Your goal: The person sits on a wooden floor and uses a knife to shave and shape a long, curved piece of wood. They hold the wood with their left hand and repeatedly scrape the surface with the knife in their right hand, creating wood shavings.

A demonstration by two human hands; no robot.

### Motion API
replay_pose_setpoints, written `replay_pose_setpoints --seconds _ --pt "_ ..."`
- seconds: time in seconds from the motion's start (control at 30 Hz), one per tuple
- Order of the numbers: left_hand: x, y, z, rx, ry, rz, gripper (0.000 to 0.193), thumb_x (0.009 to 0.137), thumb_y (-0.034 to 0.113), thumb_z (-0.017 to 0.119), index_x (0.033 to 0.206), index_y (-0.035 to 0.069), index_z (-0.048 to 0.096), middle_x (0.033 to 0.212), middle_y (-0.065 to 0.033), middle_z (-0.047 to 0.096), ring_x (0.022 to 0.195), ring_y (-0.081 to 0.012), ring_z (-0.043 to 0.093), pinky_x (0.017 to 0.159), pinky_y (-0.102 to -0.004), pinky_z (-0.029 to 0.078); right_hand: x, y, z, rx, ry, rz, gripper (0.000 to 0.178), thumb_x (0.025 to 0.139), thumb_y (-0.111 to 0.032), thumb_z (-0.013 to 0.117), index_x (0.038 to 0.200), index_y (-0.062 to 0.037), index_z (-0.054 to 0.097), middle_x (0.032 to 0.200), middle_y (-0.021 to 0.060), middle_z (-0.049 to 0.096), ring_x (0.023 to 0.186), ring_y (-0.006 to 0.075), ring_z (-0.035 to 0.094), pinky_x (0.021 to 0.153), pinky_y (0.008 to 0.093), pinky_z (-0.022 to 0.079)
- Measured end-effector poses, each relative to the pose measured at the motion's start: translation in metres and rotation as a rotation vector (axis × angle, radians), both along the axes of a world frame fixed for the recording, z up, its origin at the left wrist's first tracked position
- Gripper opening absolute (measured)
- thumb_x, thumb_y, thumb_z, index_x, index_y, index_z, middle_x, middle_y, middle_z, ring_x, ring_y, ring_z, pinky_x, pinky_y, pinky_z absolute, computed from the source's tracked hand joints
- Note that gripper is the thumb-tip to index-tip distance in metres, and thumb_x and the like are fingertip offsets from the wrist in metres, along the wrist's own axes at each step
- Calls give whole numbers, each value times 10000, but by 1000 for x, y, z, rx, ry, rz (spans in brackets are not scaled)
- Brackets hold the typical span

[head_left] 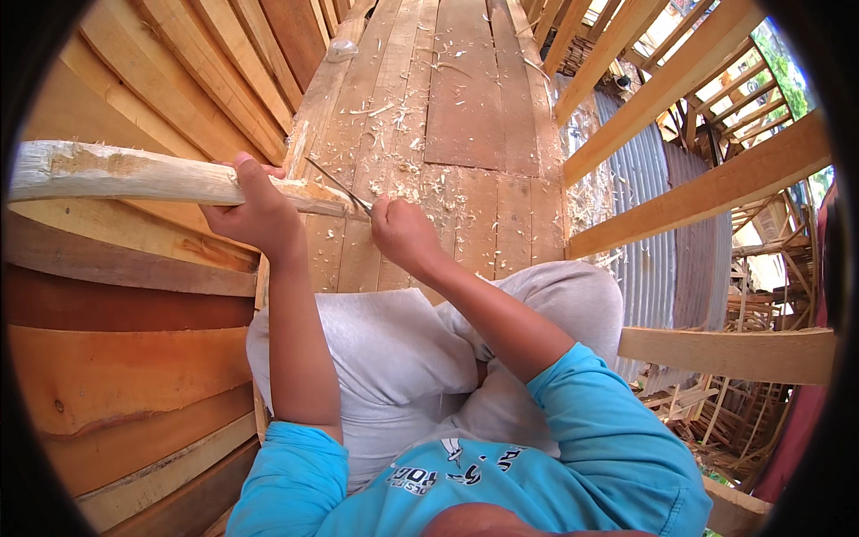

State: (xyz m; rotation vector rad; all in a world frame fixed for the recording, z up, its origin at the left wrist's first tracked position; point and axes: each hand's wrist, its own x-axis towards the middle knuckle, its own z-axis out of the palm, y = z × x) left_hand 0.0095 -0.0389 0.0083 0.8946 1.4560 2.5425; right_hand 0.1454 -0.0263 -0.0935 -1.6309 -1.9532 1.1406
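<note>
A thick pale wooden pole (125, 174), partly stripped of its bark, reaches in from the left edge and narrows toward the middle. My left hand (255, 210) is closed around it near its thinner end. Close to the tip, my right hand (403, 233) is closed on a knife, whose handle is hidden in the fist. Its slim dark blade (335, 183) points up and left, lying across the narrowed end of the pole. Whether the edge touches the wood, I cannot tell.
Wood shavings (407, 191) litter the plank floor (385, 72) ahead of my crossed legs. Upright boards (134, 371) line the left side. Slanted wooden rails (698, 204) run along the right, with corrugated metal sheets (644, 268) below. A small clear plastic object (341, 50) lies far left.
</note>
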Motion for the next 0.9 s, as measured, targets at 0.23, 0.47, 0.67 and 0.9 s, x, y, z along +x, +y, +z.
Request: replay_pose_setpoints --seconds 0.23,0.47,0.67,0.9 --pt "12 8 1 12 -12 -47 146 880 73 589 920 -8 475 656 -72 544 550 -144 542 578 -310 511 38 26 -97 313 -141 57 594 987 -327 312 728 116 612 801 342 625 760 522 610 765 552 490" --pt "1 0 -4 -20 -19 -12 176 896 107 600 934 -9 472 649 -73 549 556 -150 547 586 -300 482 12 7 -21 70 -19 -22 525 979 -310 343 817 105 622 846 335 635 758 512 611 760 572 482" --pt "1 9 -10 -4 -5 -60 192 902 88 583 1017 -29 485 675 -68 540 578 -139 532 570 -303 494 31 22 -68 136 -182 96 513 983 -296 314 875 77 649 913 319 652 848 490 632 825 554 486" --pt "-3 3 -10 9 -2 -27 201 893 95 617 961 -21 467 753 -89 544 566 -146 558 532 -277 484 2 10 -13 95 -115 18 381 925 -237 444 842 73 651 910 312 657 837 462 650 795 530 503"
